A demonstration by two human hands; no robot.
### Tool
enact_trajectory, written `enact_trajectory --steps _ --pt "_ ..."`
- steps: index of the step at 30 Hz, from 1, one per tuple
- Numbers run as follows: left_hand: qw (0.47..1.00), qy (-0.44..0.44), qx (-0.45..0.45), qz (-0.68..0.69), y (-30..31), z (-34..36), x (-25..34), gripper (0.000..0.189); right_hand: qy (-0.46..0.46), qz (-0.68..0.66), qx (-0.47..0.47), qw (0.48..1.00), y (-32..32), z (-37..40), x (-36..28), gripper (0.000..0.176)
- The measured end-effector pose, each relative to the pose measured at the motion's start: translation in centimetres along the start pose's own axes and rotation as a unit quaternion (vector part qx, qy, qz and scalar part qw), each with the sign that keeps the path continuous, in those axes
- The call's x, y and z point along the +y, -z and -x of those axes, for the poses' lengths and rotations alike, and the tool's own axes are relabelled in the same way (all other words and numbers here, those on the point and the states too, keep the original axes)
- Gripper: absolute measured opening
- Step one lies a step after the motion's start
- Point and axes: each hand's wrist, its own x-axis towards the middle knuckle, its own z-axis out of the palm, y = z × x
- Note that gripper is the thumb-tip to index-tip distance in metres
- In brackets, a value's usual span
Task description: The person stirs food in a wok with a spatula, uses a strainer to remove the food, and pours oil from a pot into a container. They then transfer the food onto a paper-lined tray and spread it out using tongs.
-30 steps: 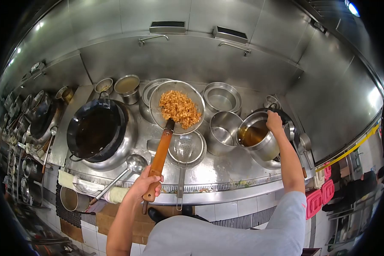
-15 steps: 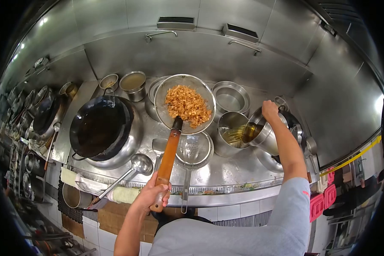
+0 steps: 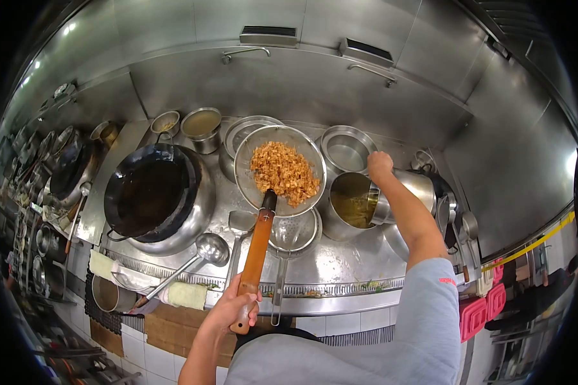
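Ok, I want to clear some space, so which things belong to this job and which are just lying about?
In use:
left hand, holding the round, wooden-handled mesh strainer with orange-brown bits
right hand, tipping the silver steel pot
upright steel pot, receiving yellowish liquid

Apparently just lying about:
round black wok
round steel ladle
flat steel spatula
perforated steel strainer

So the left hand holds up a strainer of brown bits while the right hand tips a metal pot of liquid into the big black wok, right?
Not quite: the head view shows the right hand tipping the metal pot into another pot. The left hand does hold the strainer.
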Motion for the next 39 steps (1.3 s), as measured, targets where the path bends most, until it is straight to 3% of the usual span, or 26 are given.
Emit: enact_trajectory --steps 16,18,21,23,28,30,32,34,35,37,38,39 --pt "0.999 -0.003 0.031 0.034 -0.1 0.7 -1.5 0.05 -0.041 -0.001 -0.008 0.999 -1.8 -1.7 -4.5 0.012" --pt "0.998 -0.009 0.046 0.04 -0.2 0.6 -1.2 0.058 -0.041 -0.002 0.015 0.999 -0.4 0.2 -3.1 0.014" --pt "0.998 -0.019 0.038 0.04 0.5 0.2 -1.3 0.054 -0.016 -0.063 0.074 0.995 0.5 3.3 2.2 0.016" --pt "0.999 -0.021 0.02 0.033 0.4 0.2 -0.7 0.052 -0.057 -0.097 0.107 0.988 -0.6 6.5 6.4 0.018" --pt "0.999 -0.034 0.003 0.029 0.8 -0.3 0.3 0.05 -0.179 -0.358 0.219 0.89 -7.1 19.7 13.0 0.036" --pt "0.999 -0.04 0.012 0.017 0.6 -0.7 0.7 0.05 -0.119 -0.439 0.342 0.822 -11.4 24.8 12.6 0.046" --pt "0.999 -0.03 0.012 0.01 0.3 -1.3 1.3 0.05 -0.227 -0.556 0.226 0.767 -11.7 30.0 10.2 0.05" --pt "1.0 -0.026 -0.012 -0.013 -0.1 -2.1 2.0 0.049 -0.281 -0.599 0.185 0.726 -13.7 33.1 7.5 0.051" --pt "1.0 -0.023 -0.005 -0.013 -0.4 -2.6 1.9 0.049 -0.27 -0.588 0.223 0.729 -14.9 33.8 6.0 0.052" --pt "0.998 -0.03 -0.047 -0.004 -1.0 -3.7 2.2 0.048 -0.306 -0.654 0.188 0.666 -16.1 34.9 2.9 0.053" --pt "0.998 -0.024 -0.064 -0.016 -1.3 -4.3 2.2 0.047 -0.304 -0.66 0.187 0.661 -17.0 35.1 1.5 0.053" --pt "0.998 -0.025 -0.06 -0.02 -1.8 -4.8 2.1 0.047 -0.318 -0.698 0.195 0.612 -18.1 35.1 0.3 0.053"
